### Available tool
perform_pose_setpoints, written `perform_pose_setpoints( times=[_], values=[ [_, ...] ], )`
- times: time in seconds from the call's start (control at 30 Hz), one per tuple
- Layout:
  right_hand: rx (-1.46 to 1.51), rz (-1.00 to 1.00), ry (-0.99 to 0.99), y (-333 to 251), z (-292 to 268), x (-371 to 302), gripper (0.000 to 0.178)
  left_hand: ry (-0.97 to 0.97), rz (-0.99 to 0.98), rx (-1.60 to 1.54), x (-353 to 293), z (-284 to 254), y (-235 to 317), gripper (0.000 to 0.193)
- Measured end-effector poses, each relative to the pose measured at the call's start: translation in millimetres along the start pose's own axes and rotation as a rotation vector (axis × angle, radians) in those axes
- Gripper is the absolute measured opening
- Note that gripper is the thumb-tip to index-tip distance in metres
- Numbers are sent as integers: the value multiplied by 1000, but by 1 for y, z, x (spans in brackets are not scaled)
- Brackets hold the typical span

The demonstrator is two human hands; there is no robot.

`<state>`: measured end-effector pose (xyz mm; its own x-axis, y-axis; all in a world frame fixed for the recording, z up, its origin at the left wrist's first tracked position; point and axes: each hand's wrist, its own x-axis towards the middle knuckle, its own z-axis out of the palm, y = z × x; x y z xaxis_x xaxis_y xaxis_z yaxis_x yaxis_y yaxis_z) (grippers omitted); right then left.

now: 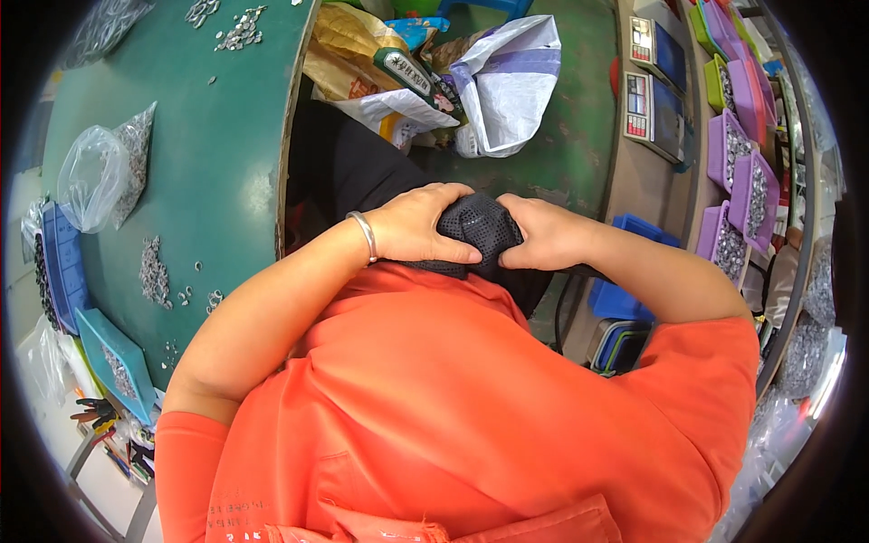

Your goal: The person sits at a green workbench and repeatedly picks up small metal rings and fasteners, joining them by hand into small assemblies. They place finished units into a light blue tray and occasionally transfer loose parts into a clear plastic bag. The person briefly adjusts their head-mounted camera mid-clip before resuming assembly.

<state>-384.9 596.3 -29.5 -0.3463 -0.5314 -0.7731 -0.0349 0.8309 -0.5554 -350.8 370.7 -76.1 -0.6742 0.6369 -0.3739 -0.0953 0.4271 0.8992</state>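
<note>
Both my hands meet in front of my orange shirt (pixel 453 389) and clutch a bunched piece of black mesh fabric (pixel 480 226). My left hand (pixel 412 226), with a silver bangle on its wrist, grips the fabric's left side with curled fingers. On the fabric's right side, the fingers of my right hand (pixel 543 237) are closed into the mesh. More of the black fabric hangs below and behind the hands, partly hidden by them.
A green table (pixel 226 136) to my left carries piles of small metal parts (pixel 154 271), a clear plastic bag (pixel 95 176), and blue and teal trays. Crumpled bags (pixel 507 81) lie on the floor ahead. Two scales (pixel 647 100), purple bins of parts (pixel 751 195) and a blue crate stand at right.
</note>
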Motion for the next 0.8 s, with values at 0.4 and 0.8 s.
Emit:
perform_pose_setpoints(
  times=[0.4,0.8],
  values=[
    [-77,25,86,-16,12,-11,72,68,12,74,-1,6,9,70],
    [779,113,181,72,-81,-75,31,164,302,296,-40,5,24,66]
  ],
)
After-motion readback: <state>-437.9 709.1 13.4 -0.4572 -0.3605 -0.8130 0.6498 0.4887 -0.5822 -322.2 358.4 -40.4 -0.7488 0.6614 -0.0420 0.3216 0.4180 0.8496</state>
